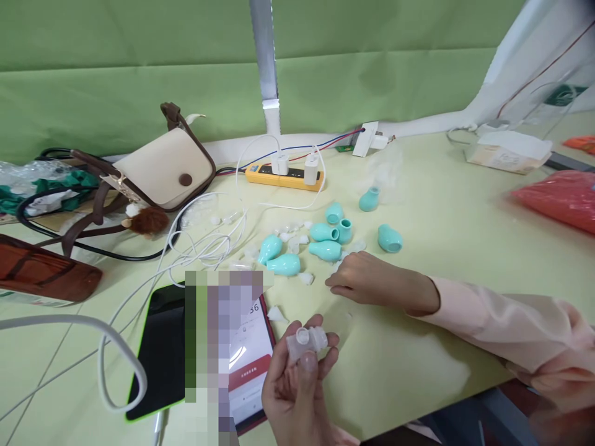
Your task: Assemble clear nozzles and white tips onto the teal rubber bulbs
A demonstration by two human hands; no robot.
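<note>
My left hand holds a translucent white plastic fitting with a round opening on top, pinched between thumb and fingers. Farther up the table, my right hand reaches in from the right with its fingers curled down. Its fingertips are partly hidden, beside a translucent plastic piece. Several turquoise bulb-shaped hollow parts lie near it, among them one bulb just left of the hand and another bulb behind it. Small clear and white plastic pieces are scattered among the bulbs. A white cone-shaped piece lies near my left hand.
Left of my left hand lie a phone with a lit screen and a dark green-edged device. White cables tangle behind them. A cream handbag, yellow power strip, tissue pack and red plastic bag stand around.
</note>
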